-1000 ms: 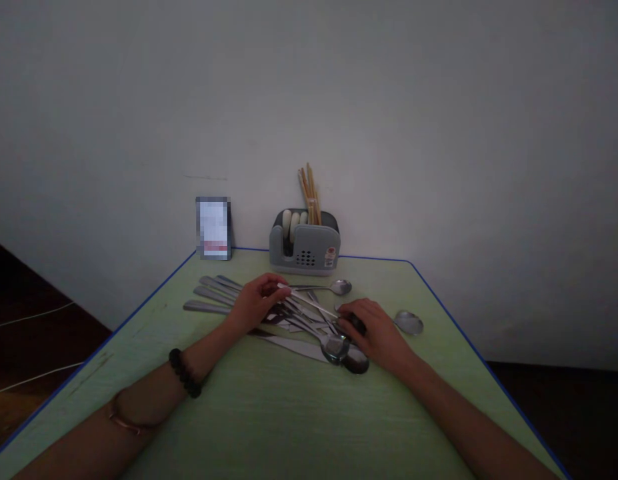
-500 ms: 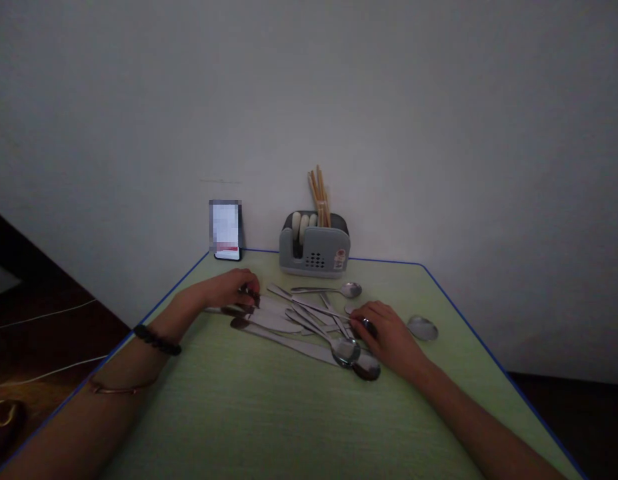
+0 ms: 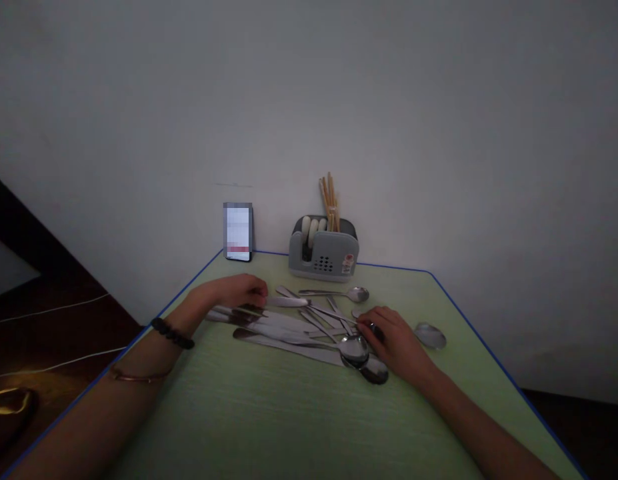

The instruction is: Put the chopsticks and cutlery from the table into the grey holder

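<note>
My left hand point(image 3: 243, 291) is closed at the left of a loose pile of cutlery. From its fingers a table knife point(image 3: 286, 303) points right, its blade lying across a spoon handle. My right hand point(image 3: 391, 333) pinches a spoon point(image 3: 333, 312) near its bowl, mostly covered by the fingers; the handle slants up and left over the pile. Below lie several knives point(image 3: 289, 349) and spoons, with one shiny spoon bowl point(image 3: 353, 347) resting near another point(image 3: 375, 370). Behind the pile is a separate spoon point(image 3: 357, 294). One more spoon bowl point(image 3: 430, 335) shows right of my right hand.
At the back of the green table point(image 3: 269, 413) stands a grey holder point(image 3: 323, 257) with white-handled utensils point(image 3: 314, 231) and wooden chopsticks point(image 3: 329, 197). A phone point(image 3: 238, 230) leans against the wall at the back left. Blue edging marks the table's border.
My left hand drew left off the spoon handle to the knife handles; a knife blade now sticks out of its fingers. My right hand stays on its spoon. The view has shifted slightly left.
</note>
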The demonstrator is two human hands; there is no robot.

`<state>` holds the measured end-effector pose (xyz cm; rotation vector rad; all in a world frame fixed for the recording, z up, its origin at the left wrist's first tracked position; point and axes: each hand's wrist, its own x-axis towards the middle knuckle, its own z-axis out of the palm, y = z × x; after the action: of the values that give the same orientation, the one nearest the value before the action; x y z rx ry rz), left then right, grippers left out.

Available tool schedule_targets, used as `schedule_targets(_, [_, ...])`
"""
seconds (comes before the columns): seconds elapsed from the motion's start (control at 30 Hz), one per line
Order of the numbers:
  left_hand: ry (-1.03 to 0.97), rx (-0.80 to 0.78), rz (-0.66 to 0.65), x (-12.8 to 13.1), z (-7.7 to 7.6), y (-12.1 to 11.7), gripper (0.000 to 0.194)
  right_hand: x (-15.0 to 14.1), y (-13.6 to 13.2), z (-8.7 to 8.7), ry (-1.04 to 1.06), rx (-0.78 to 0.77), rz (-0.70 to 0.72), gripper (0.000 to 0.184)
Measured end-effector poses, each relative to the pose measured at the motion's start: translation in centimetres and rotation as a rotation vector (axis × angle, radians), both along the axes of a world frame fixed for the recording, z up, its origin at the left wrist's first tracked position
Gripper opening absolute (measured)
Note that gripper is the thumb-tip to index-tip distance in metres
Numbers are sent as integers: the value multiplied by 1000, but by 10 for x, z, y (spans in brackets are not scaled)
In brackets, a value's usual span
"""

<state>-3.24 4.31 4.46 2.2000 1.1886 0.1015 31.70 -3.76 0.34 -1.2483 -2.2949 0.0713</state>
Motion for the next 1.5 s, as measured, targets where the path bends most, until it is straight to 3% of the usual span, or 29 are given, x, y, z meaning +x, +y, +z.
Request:
schedule_targets(0.23, [-173, 87, -66, 18, 22, -11, 23, -3, -2, 1, -11, 18, -16, 16])
schedule_targets(0.4, [-147, 253, -88, 37, 39, -28, 31, -3, -5, 5, 35, 153, -57, 18])
schedule_targets(0.5, [-130, 363, -117, 48, 46, -35, 28, -8, -8, 22, 162, 229, -82, 24])
schedule_targets(0.57, [-103, 346, -161, 56, 53, -34, 26, -18, -8, 42, 205, 220, -81, 26])
schedule_targets(0.7, [-10, 274, -199, 76, 77, -23, 20, -44, 1, 92, -59, -8, 3, 22])
schedule_targets(0.77, [-12, 270, -150, 84, 88, -18, 19, -54, 10, 113, -197, -220, 24, 15])
schedule_targets(0.83, [-76, 254, -87, 88, 94, -16, 20, -60, 17, 128, -246, -335, 11, 13])
schedule_targets(1.0, [-231, 199, -37, 91, 94, -18, 18, -58, 25, 139, -228, -393, 52, 16])
schedule_targets(1.13, [-182, 144, -10, 81, 97, -19, 25, -37, 26, 142, -178, -428, 194, 21])
schedule_targets(1.23, [-169, 173, 88, 65, 104, -18, 31, -15, 30, 147, -114, -465, 225, 24])
schedule_targets(1.3, [-284, 328, 211, 58, 108, -16, 28, -5, 33, 148, -40, -500, 212, 26])
schedule_targets(1.37, [-528, 474, 351, 58, 110, -15, 26, -3, 36, 148, 46, -543, 213, 30])
schedule_targets(1.5, [-1111, 461, 561, 77, 107, -8, 38, -20, 37, 145, 122, -616, 280, 31])
